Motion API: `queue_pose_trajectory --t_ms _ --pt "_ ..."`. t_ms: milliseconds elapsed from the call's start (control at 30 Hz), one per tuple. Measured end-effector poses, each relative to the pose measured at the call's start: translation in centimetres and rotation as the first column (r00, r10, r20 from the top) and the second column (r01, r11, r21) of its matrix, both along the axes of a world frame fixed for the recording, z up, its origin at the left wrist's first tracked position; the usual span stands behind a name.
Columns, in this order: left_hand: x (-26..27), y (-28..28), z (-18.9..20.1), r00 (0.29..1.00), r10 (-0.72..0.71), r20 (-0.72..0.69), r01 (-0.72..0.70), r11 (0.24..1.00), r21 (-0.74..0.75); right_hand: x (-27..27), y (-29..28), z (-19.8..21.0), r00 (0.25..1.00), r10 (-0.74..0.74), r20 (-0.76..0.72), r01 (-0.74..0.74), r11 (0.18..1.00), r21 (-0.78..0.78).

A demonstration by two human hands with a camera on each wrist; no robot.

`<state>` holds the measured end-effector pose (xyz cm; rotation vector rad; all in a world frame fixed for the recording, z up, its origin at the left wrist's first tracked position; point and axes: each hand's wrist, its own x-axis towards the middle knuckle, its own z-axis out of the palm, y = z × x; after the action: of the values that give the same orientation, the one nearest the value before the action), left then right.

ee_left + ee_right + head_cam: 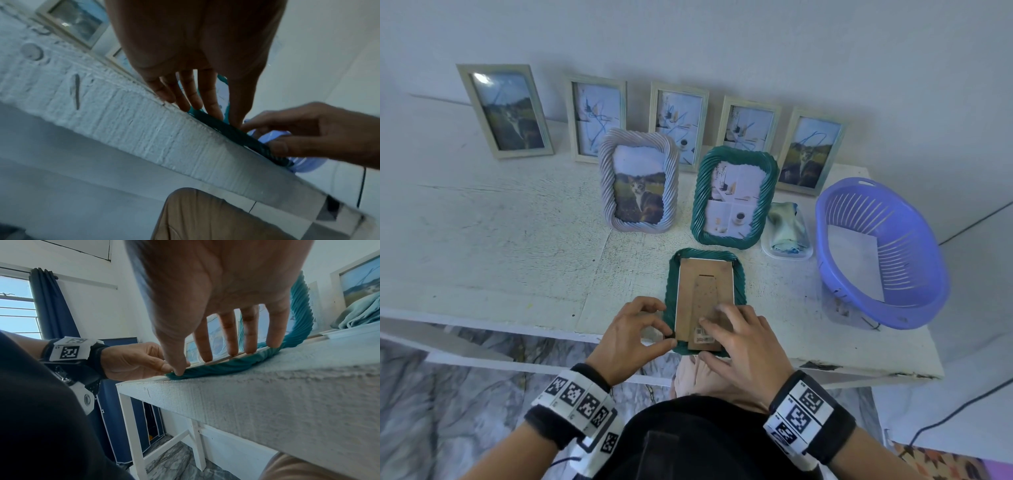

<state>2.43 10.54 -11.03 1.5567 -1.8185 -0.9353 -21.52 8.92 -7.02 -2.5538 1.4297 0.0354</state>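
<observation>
Left of the purple basket (914, 246), near the front edge of the white table (500, 240), a teal rope-pattern frame (703, 284) lies face down. Its brown cardboard back and flat-folded stand face upward, with a barcode sticker at the near end.

The left hand (635, 337) works at the near frame corner farthest from the basket. Its thumb and index finger pinch a small dark tab (671, 337) there, and the other 3 fingers are loosely curled. From the left wrist view, the fingertips (211, 100) point down onto the frame's teal rim.

The right hand (743, 346), on the basket's side of the frame, is spread. Its 4 fingers (230, 337) press their tips on the cardboard back, and the thumb rests on the rim at the near edge.

Inside the basket lies a sheet of white paper (854, 260). Just left of the basket, a folded pale-blue cloth (787, 222) sits in a shallow white tray (786, 255). Farther left of the basket stand 2 upright rope-pattern frames: a teal upright frame (734, 197) showing still-life pictures, then a lilac frame (638, 181) showing a cat. A row of 5 pale flat frames (678, 116) leans on the wall, running leftward from behind the basket.
</observation>
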Motion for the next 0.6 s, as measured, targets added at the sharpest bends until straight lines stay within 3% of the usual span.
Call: queue_pose_trajectory --t_ms 167,600 --pt "-0.35 0.01 -0.15 0.996 -0.012 0.091 0.018 0.998 -0.066 0.12 0.3 0.24 0.999 0.041 -0.005 -0.041 0.999 -0.023" --pt "-0.42 -0.09 -0.36 1.0 -0.009 0.008 0.009 0.999 -0.044 0.43 0.64 0.34 0.999 0.036 -0.02 -0.037 0.998 -0.051"
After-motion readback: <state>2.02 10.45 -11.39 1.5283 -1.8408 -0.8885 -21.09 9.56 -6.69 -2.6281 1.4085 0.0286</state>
